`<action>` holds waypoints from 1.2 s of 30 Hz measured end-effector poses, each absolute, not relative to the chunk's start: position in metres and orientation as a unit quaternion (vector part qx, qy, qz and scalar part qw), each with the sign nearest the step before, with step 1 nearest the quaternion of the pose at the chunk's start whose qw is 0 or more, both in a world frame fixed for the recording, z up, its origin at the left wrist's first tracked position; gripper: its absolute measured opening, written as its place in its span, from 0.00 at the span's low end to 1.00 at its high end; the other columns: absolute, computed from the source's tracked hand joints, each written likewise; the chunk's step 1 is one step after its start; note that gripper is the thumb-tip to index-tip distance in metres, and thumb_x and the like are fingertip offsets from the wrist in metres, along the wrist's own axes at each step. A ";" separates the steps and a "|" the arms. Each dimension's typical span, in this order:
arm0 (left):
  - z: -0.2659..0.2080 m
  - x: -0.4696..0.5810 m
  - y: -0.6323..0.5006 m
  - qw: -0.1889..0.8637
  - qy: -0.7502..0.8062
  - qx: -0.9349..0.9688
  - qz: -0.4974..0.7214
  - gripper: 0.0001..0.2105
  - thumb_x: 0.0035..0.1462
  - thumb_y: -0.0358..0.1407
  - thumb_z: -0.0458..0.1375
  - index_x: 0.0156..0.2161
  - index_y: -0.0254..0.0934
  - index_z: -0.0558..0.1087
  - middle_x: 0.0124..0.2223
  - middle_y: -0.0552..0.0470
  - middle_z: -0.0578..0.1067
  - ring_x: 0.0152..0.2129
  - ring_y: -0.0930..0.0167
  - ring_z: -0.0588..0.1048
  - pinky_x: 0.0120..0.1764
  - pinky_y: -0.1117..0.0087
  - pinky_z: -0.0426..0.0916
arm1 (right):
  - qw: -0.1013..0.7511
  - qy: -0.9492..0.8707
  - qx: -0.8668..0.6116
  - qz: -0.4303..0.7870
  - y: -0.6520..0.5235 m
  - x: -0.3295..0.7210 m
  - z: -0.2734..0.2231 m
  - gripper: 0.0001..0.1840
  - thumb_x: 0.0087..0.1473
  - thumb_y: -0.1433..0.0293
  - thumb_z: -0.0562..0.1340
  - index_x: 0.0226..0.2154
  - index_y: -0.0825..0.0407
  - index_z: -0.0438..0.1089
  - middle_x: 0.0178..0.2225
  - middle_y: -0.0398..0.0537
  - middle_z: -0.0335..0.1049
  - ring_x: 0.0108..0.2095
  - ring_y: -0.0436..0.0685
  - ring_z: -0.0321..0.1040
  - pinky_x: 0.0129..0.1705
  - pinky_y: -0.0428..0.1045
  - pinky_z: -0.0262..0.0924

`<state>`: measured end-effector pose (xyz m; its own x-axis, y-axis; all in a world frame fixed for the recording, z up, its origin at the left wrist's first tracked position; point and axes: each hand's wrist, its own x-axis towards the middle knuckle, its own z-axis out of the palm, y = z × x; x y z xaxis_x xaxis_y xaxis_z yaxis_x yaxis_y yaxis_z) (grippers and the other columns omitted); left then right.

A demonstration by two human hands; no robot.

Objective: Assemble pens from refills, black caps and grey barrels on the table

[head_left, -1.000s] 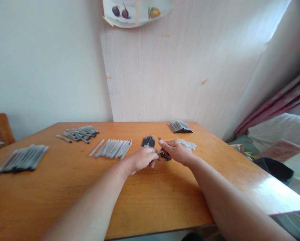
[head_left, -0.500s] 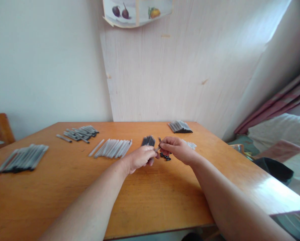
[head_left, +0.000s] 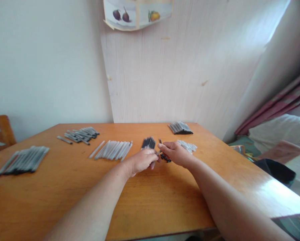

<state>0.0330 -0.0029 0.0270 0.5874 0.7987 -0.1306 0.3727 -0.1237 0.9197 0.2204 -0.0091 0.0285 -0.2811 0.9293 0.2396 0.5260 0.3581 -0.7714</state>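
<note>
My left hand [head_left: 146,159] is closed on a pen [head_left: 158,153], whose pale end sticks out to the right past the thumb. My right hand [head_left: 175,152] is just beside it, over a small heap of black pen parts [head_left: 166,158]. Its thumb and fingers are bent together there, and what they hold, if anything, is hidden. Behind my left hand lies a bundle of dark pen refills [head_left: 148,143]. One separate dark refill [head_left: 160,140] lies to its right. A group of short translucent pen caps [head_left: 187,146] shows beyond my right hand.
On the wooden table [head_left: 150,201], white pen barrels [head_left: 114,149] lie left of my hands. Farther left are a loose pile of pens [head_left: 81,134] and a neat row of pens [head_left: 24,160]. Another pen stack [head_left: 180,128] lies at the back right, near the wall [head_left: 150,77].
My right hand has drawn slightly away from the pen's end and lowered over the black parts. My left hand keeps its hold on the pen. The view has shifted slightly.
</note>
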 end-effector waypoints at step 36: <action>0.032 0.023 0.019 0.637 0.307 0.392 0.588 0.16 0.48 0.47 0.64 0.33 0.37 0.68 0.33 0.49 0.78 0.27 0.72 0.74 0.29 0.73 0.62 | 0.366 -0.756 -0.482 0.250 -0.015 0.193 0.008 0.14 0.53 0.59 0.59 0.24 0.52 0.62 0.20 0.39 0.57 0.22 0.47 0.52 0.23 0.44 0.45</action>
<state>0.0231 0.0193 0.0324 0.1198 0.9903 0.0710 -0.5090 -0.0001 0.8607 0.1930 -0.0153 0.0081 -0.2669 0.9119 0.3118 0.5462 0.4097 -0.7306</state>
